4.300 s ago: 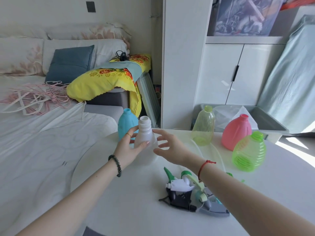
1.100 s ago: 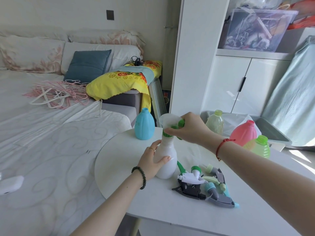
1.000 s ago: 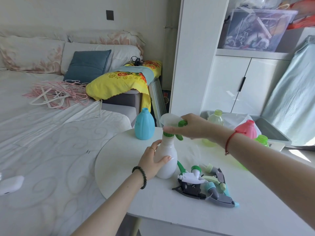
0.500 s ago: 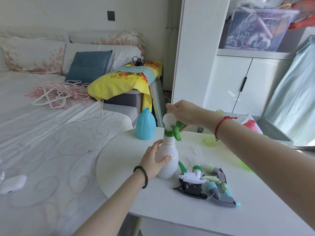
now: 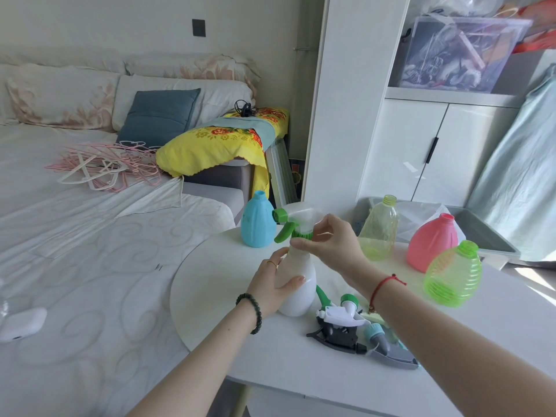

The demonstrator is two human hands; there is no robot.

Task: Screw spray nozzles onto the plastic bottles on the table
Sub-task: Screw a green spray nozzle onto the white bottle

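A white plastic bottle (image 5: 298,284) stands upright on the white table (image 5: 270,362). My left hand (image 5: 272,284) wraps its body from the left. A white spray nozzle with a green trigger (image 5: 293,219) sits on the bottle's neck, spout pointing left. My right hand (image 5: 334,243) pinches the nozzle's green collar from the right. Open-necked bottles stand behind: blue (image 5: 257,221), pale yellow (image 5: 379,228), pink (image 5: 433,243) and ribbed green (image 5: 452,273). Several loose spray nozzles (image 5: 355,329) lie in a heap just right of the white bottle.
A bed with white sheets (image 5: 90,251) runs along the table's left edge, with a small white device (image 5: 21,323) on it. A grey bin (image 5: 487,236) sits behind the table, in front of white cabinets (image 5: 421,152).
The nozzle has turned on the bottle, its spout now pointing left instead of right. My right hand has dropped from the nozzle's top to its collar. My left hand still holds the bottle.
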